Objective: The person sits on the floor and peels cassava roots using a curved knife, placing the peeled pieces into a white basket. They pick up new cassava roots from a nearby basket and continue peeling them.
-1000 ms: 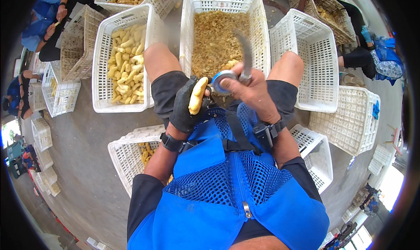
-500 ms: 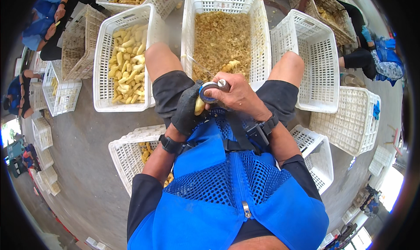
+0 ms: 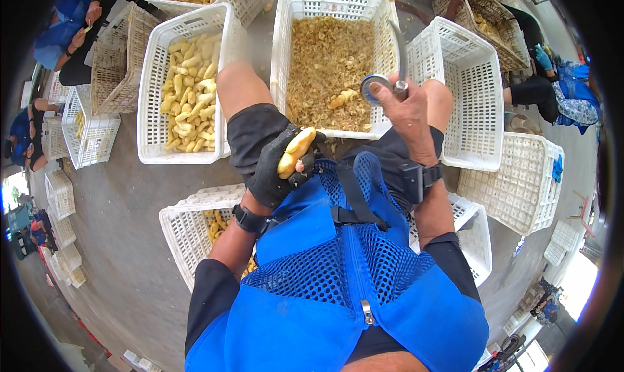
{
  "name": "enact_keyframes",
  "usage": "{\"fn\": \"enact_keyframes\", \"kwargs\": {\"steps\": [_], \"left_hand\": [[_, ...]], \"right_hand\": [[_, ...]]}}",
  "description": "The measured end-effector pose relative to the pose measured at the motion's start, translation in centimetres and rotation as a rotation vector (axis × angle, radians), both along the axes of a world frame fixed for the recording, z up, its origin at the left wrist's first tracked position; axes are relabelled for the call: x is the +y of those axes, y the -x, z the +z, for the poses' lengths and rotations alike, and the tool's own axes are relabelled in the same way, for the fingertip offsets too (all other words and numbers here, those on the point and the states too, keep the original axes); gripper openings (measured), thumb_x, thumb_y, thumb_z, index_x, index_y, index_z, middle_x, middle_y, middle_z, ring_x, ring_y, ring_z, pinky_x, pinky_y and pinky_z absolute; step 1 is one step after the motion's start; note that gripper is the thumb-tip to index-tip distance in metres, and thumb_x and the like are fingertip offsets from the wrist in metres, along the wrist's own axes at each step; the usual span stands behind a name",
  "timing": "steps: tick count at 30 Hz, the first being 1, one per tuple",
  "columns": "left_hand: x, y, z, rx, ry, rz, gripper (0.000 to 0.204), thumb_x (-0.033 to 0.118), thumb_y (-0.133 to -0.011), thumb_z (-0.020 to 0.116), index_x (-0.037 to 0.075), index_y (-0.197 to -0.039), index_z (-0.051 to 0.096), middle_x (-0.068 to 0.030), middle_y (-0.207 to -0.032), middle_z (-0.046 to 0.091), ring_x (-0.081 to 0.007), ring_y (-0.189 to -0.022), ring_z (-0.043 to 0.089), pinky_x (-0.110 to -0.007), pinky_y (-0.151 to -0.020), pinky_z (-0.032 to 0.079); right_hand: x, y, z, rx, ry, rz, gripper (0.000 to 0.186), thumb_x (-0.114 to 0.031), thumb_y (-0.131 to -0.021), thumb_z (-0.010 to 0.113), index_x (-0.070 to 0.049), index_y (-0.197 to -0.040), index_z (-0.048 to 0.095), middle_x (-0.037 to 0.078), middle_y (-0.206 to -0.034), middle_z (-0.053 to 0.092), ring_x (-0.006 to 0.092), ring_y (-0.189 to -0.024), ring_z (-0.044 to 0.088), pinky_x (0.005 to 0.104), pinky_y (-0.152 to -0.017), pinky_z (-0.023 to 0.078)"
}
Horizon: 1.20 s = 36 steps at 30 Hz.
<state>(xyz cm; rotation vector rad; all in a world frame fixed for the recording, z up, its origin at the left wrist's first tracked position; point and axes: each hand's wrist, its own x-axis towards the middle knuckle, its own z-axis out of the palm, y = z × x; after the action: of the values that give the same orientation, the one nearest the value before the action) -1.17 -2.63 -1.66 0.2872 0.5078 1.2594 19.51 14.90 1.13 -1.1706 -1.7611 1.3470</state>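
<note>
My left hand (image 3: 273,167), in a black glove with bare fingertips showing, is closed around a smooth pale-yellow ginger root (image 3: 298,152) above my left thigh. My bare right hand (image 3: 408,108) is raised over my right knee, apart from the root. It grips a curved metal blade tool (image 3: 400,50) whose blade bends upward, and the thumb lies against a round blue-rimmed disc (image 3: 373,89). How the disc joins the tool is hidden by the fingers. Between my knees stands a white crate (image 3: 279,60) holding brown peelings (image 3: 328,53) and a knobby ginger piece (image 3: 343,99).
Left of my knee, a white crate (image 3: 148,105) holds many yellow roots (image 3: 188,102). At my right stand a white crate (image 3: 471,99) and an upturned one (image 3: 510,183). Another crate (image 3: 179,232) with roots sits by my left elbow. Co-workers (image 3: 68,30) sit around the edges.
My right hand has moved away from the root, rightward and up, with the tool, so the blade now shows. My left hand has turned the root into view.
</note>
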Motion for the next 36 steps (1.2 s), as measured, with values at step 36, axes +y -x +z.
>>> {"fn": "enact_keyframes", "kwargs": {"steps": [36], "left_hand": [[0.4,-0.4,-2.4,1.574,-0.516,0.342,0.034,0.005,-0.081,0.065,-0.003,-0.113,0.057,-0.0108,-0.084,0.060,-0.0199,-0.074,0.058,-0.032,-0.067,0.046]], "right_hand": [[-4.1,5.6,-2.4,-0.101,-0.108,0.245,0.024,-0.025,-0.082,0.072,-0.002,-0.088,0.065,0.015,-0.065,0.060,0.0235,-0.056,0.060,0.0362,-0.055,0.046]]}}
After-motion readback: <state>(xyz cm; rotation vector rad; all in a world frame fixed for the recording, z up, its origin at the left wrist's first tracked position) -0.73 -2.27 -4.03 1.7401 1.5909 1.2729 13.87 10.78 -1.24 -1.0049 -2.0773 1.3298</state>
